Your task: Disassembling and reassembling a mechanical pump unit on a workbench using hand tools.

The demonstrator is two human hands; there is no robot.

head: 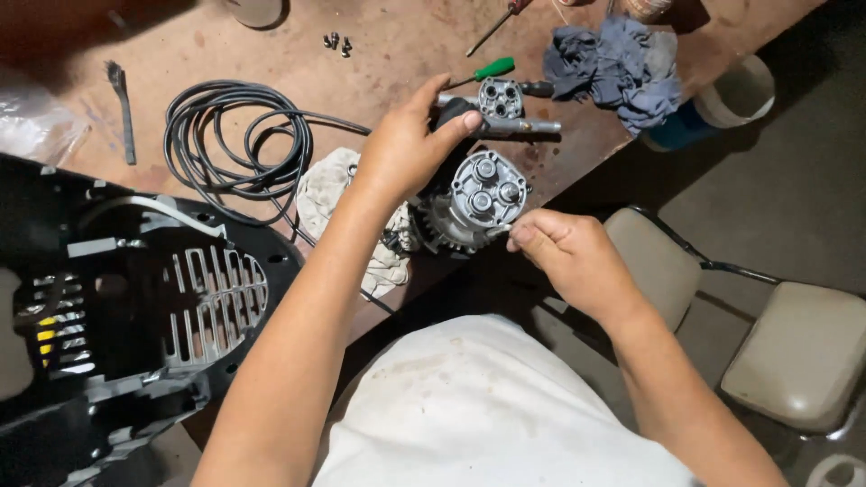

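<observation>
my left hand (401,149) grips the round grey metal pump body (478,203) above the brown tabletop (388,45) edge, while my right hand (568,257) has fingers (528,236) pinched at its rim, beside a white rag (334,194).

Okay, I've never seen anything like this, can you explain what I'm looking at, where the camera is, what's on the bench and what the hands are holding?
There is one picture, taken by a camera on the person's head, looking down over a white shirt at two bare hands. The left hand grips a grey metal pump block with three round pistons on its face. The right hand pinches at the block's lower edge; what it pinches is too small to tell. On the brown bench lie a matching metal head, a green screwdriver, a coiled black cable, a white rag and a blue rag. A black plastic housing sits at the left, grey chairs at the right.
</observation>
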